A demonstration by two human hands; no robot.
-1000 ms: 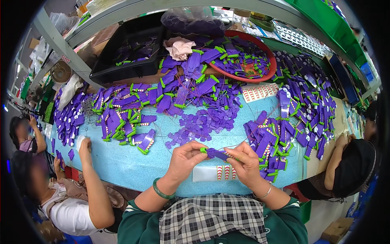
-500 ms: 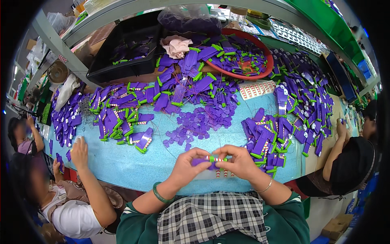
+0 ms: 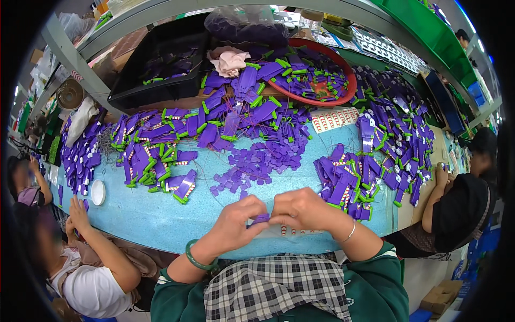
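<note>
Close to the table's near edge, my left hand [image 3: 236,224] pinches a small purple plastic piece [image 3: 260,218] between thumb and fingers. My right hand [image 3: 301,209] meets it from the other side, fingers curled down over the piece's end and covering most of it. Just under my right hand lies a sheet of red-and-white striped stickers [image 3: 294,231]. Beyond my hands spreads a heap of small flat purple pieces [image 3: 263,163]. To its right is a pile of purple parts with green ends [image 3: 346,180], with a similar pile [image 3: 153,161] to its left.
A red basin [image 3: 351,86] and a black crate [image 3: 120,96] stand at the back. Another sticker sheet [image 3: 333,120] lies beyond the right pile. A white round lid [image 3: 98,192] is at left. Co-workers sit on both sides. A metal shelf frame [image 3: 177,24] crosses overhead.
My right hand has turned over the piece, hiding its green and striped part. The view has shifted slightly. At left, a co-worker's hand has drawn back, and the white lid now shows.
</note>
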